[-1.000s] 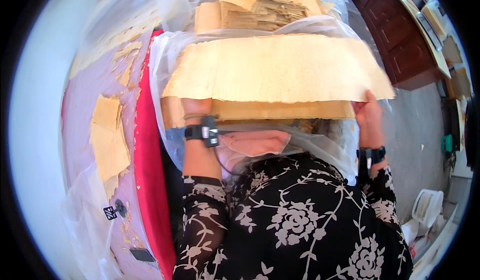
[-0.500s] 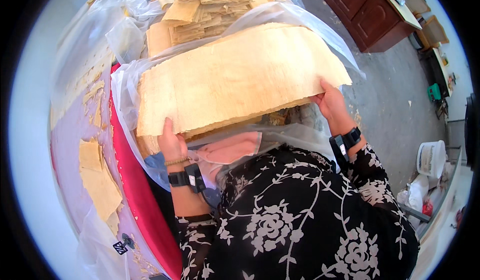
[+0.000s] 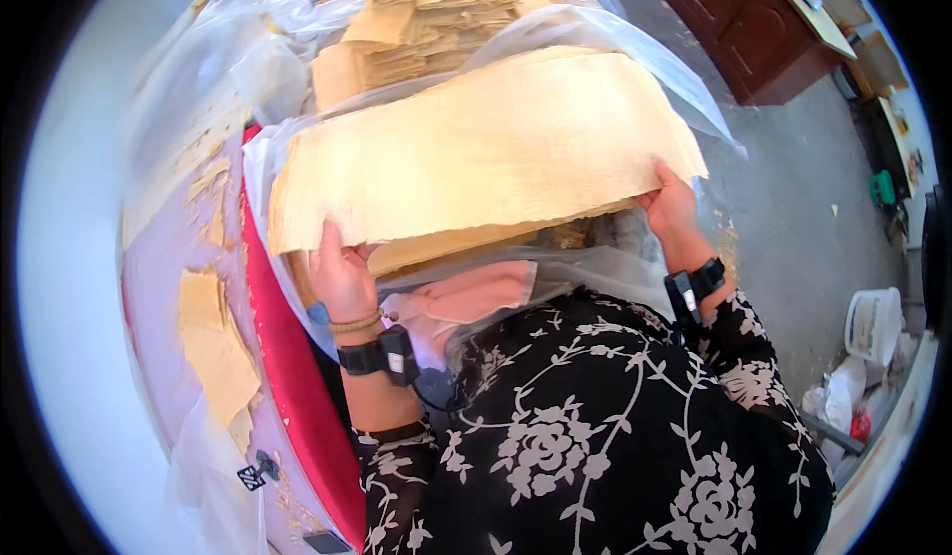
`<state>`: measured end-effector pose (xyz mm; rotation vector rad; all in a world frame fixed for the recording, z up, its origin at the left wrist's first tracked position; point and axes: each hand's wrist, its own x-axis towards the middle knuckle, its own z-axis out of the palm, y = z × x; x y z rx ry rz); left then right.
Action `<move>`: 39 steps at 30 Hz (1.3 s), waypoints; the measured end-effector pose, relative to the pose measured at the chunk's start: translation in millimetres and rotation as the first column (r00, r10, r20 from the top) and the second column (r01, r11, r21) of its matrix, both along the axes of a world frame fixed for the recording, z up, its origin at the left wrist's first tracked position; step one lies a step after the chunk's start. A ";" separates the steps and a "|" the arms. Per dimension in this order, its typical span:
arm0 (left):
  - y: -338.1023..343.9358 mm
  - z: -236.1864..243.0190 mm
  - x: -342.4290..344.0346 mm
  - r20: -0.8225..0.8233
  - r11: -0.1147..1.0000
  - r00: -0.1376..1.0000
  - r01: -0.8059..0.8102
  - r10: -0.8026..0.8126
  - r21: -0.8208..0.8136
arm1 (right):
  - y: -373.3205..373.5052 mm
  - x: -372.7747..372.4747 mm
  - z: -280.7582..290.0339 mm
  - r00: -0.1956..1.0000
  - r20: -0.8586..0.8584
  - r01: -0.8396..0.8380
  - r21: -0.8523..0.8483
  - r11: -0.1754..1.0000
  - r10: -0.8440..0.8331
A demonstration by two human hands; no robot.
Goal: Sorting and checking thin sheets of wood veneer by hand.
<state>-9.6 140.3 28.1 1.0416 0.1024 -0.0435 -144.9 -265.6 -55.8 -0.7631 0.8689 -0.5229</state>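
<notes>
A wide, thin, pale yellow sheet [image 3: 476,148] with ragged edges, resembling wood veneer, spans the space between my hands. My left hand [image 3: 342,267] pinches its near left corner, thumb on top. At the near right corner, my right hand [image 3: 671,205] grips it with the thumb above and the fingers mostly hidden underneath. The near edge is raised, and a gap shows over a stack of similar sheets [image 3: 446,246] below. How far the far edge is lifted, I cannot tell.
Beyond rises a pile of folded yellow sheets [image 3: 436,34] on clear plastic film [image 3: 605,31]. Torn pieces [image 3: 218,347] lie on the lilac surface at left, beside a red strip [image 3: 297,386]. A pink cloth [image 3: 476,292] is near my body. Right: a brown cabinet [image 3: 764,44] and white bucket [image 3: 873,325].
The sheet's near edge has risen off the stack, opening a gap beneath it. Both hands have kept hold, my left one lifting a little. The whole view has shifted slightly.
</notes>
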 end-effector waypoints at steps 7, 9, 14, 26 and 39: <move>1.8 32.9 -5.6 0.212 0.939 0.976 -0.117 0.048 0.323 | -2.4 -6.1 3.5 0.998 -0.054 -0.029 0.000 1.000 0.029; 18.0 8.1 4.5 0.106 0.936 0.994 -0.062 0.027 0.347 | 1.8 -1.4 -6.1 0.999 0.025 -0.032 0.032 0.999 0.032; 71.9 -46.8 21.4 -0.191 0.948 0.940 -0.244 0.283 0.204 | 22.5 2.5 1.3 0.989 0.091 -0.128 0.079 0.989 0.120; -133.4 50.2 -6.5 0.706 0.325 0.633 -0.627 -0.316 0.708 | 61.9 -17.3 20.5 0.887 0.207 -0.436 0.081 0.896 0.413; -288.0 -51.4 -75.1 0.190 0.146 0.434 -0.132 -0.881 0.980 | 34.7 -34.5 15.3 0.843 0.399 -0.445 0.143 0.884 0.360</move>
